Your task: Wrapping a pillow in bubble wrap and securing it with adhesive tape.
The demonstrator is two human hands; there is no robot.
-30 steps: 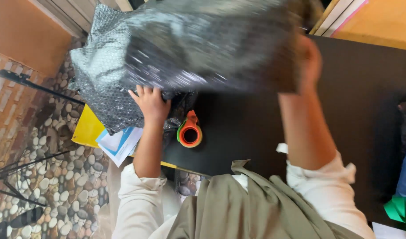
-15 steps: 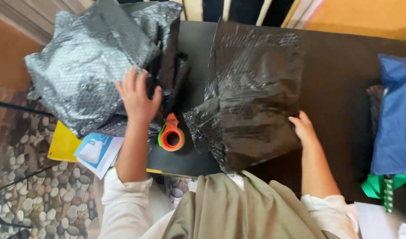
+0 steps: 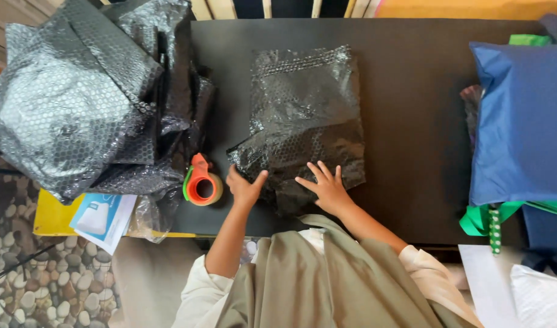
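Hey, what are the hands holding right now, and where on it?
Nothing is gripped. Both the left hand and right hand lie open and flat on the near edge of the black bubble-wrap bag spread on the black table.

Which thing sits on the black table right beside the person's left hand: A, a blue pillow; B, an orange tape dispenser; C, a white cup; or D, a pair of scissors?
B: the orange tape dispenser sits just left of the left hand, which rests on the edge of the black bubble-wrap bag.
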